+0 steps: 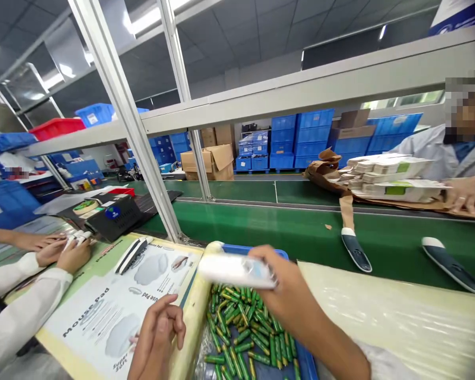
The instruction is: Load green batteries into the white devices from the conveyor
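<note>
My right hand (279,285) grips a white handheld device (237,271), blurred by motion, above a blue tray (306,359) of green batteries (245,327). Below and left of the device, my left hand (158,332) is raised over the mouse pad sheet (98,316), fingers apart and partly curled, with nothing in it. Several black-and-white devices (132,254) lie together at the sheet's upper edge.
Dark devices with white ends (356,250) lie on the green conveyor (241,221). A metal post (130,121) rises left of centre. Another person's hands (73,253) work at left; a person at right is beside stacked white packages (391,177).
</note>
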Demonstrator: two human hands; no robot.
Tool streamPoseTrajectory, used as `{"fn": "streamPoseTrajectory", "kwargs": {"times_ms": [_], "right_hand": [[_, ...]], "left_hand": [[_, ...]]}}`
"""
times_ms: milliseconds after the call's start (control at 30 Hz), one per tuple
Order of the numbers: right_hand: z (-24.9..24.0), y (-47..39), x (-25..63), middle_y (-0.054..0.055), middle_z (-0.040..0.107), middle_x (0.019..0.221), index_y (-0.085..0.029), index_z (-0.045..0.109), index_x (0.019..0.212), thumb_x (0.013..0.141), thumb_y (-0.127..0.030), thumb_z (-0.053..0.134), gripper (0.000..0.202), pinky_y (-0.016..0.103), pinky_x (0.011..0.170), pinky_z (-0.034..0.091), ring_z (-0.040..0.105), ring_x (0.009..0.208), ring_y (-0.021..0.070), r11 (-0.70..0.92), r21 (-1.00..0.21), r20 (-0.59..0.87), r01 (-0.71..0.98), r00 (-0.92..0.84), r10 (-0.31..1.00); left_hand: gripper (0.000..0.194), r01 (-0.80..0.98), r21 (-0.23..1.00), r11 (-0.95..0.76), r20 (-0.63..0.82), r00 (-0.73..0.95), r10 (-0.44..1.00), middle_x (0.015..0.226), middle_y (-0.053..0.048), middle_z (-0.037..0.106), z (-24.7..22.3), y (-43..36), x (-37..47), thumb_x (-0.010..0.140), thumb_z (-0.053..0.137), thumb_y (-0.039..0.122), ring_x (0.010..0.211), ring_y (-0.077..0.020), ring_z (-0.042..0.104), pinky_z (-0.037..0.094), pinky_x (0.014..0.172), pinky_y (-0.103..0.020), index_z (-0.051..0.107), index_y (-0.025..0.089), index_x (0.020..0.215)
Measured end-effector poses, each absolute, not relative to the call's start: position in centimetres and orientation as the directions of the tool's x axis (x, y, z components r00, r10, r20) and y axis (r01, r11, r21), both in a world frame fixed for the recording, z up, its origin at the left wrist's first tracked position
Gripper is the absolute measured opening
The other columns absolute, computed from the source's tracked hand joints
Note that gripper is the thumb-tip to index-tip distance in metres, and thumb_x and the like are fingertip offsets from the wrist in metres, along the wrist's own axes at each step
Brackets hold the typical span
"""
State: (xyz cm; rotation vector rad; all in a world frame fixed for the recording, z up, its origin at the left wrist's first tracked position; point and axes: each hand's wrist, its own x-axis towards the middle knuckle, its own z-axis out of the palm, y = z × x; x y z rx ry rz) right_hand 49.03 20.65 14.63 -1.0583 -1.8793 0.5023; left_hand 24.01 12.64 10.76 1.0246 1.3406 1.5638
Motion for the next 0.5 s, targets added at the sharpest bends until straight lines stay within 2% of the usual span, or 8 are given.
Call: {"fn": "streamPoseTrajectory", "kwargs": {"times_ms": [67,100,200,300,333,367,433,500], "right_hand": [[14.4,21.6,48.3,0.003,0.073,0.093,-0.024,0.059,0.115,0.095,-0.020,0.058,0.020,0.028,0.067,0.048,0.067,0.076,0.0206,0.462,-0.755,0.548,0.465,0.061,0.834],[13.9,22.0,47.8,0.004,0.073,0.093,-0.023,0.058,0.116,0.096,-0.021,0.059,0.020,0.028,0.067,0.049,0.067,0.076,0.0212,0.435,-0.746,0.544,0.504,0.085,0.835],[12.2,23.0,46.9,0.009,0.076,0.104,-0.021,0.060,0.117,0.087,-0.008,0.063,0.033,0.034,0.079,0.052,0.073,0.090,0.0268,0.448,-0.559,0.415,0.698,-0.233,0.880],[12.1,24.0,48.4,0.011,0.076,0.112,-0.021,0.055,0.131,0.083,-0.004,0.064,0.052,0.036,0.082,0.052,0.074,0.092,0.0277,0.429,-0.515,0.276,0.742,-0.331,0.903],[12.5,24.5,49.4,0.010,0.074,0.114,-0.021,0.051,0.135,0.083,-0.006,0.065,0.056,0.035,0.082,0.053,0.074,0.092,0.0259,0.408,-0.588,0.306,0.698,-0.275,0.912],[13.0,25.0,50.7,0.009,0.072,0.115,-0.022,0.049,0.133,0.083,-0.009,0.067,0.055,0.033,0.081,0.053,0.073,0.092,0.0236,0.399,-0.676,0.351,0.619,-0.205,0.914],[13.9,26.3,53.6,0.005,0.069,0.106,-0.022,0.052,0.121,0.084,-0.022,0.075,0.044,0.030,0.072,0.053,0.069,0.082,0.0187,0.382,-0.837,0.386,0.391,-0.074,0.920],[14.4,27.7,56.6,-0.003,0.062,0.084,-0.022,0.057,0.110,0.080,-0.041,0.084,0.044,0.025,0.055,0.046,0.056,0.060,0.0126,0.317,-0.941,0.320,0.119,0.006,0.947]], "left_hand": [[0.051,-0.099,0.992,-0.083,0.046,-0.332,0.942,0.083,0.000,0.063,9.8,12.5,23.4,0.092,0.063,0.070,0.070,-0.0177,0.059,0.052,0.070,-0.031,0.062,0.029,0.122],[0.051,-0.069,0.995,-0.065,0.039,-0.328,0.944,0.085,0.000,0.064,9.4,12.6,23.0,0.092,0.062,0.071,0.074,-0.0189,0.061,0.054,0.074,-0.032,0.061,0.029,0.121],[0.053,0.260,0.964,-0.056,0.141,-0.318,0.938,0.106,-0.007,0.070,9.2,14.7,20.3,0.093,0.057,0.072,0.100,-0.0272,0.067,0.055,0.098,-0.042,0.062,0.029,0.123],[0.065,0.775,0.632,-0.020,0.327,-0.243,0.913,0.141,-0.016,0.062,10.2,19.9,15.2,0.093,0.048,0.074,0.136,-0.0373,0.056,0.044,0.119,-0.052,0.062,0.023,0.130],[0.073,0.870,0.489,0.061,0.373,-0.272,0.887,0.141,-0.020,0.061,10.7,22.0,13.2,0.092,0.040,0.076,0.141,-0.0410,0.052,0.041,0.121,-0.056,0.063,0.018,0.130],[0.078,0.884,0.448,0.135,0.372,-0.321,0.871,0.146,-0.026,0.056,11.2,23.9,11.4,0.092,0.040,0.074,0.148,-0.0476,0.045,0.034,0.124,-0.065,0.062,0.013,0.134],[0.082,0.880,0.413,0.234,0.363,-0.394,0.844,0.153,-0.034,0.047,12.0,26.8,8.4,0.092,0.042,0.072,0.151,-0.0597,0.037,0.028,0.119,-0.078,0.060,0.006,0.138],[0.079,0.871,0.414,0.265,0.368,-0.426,0.827,0.144,-0.034,0.054,12.3,28.1,7.0,0.090,0.047,0.069,0.142,-0.0665,0.044,0.035,0.107,-0.085,0.062,0.004,0.133]]}}
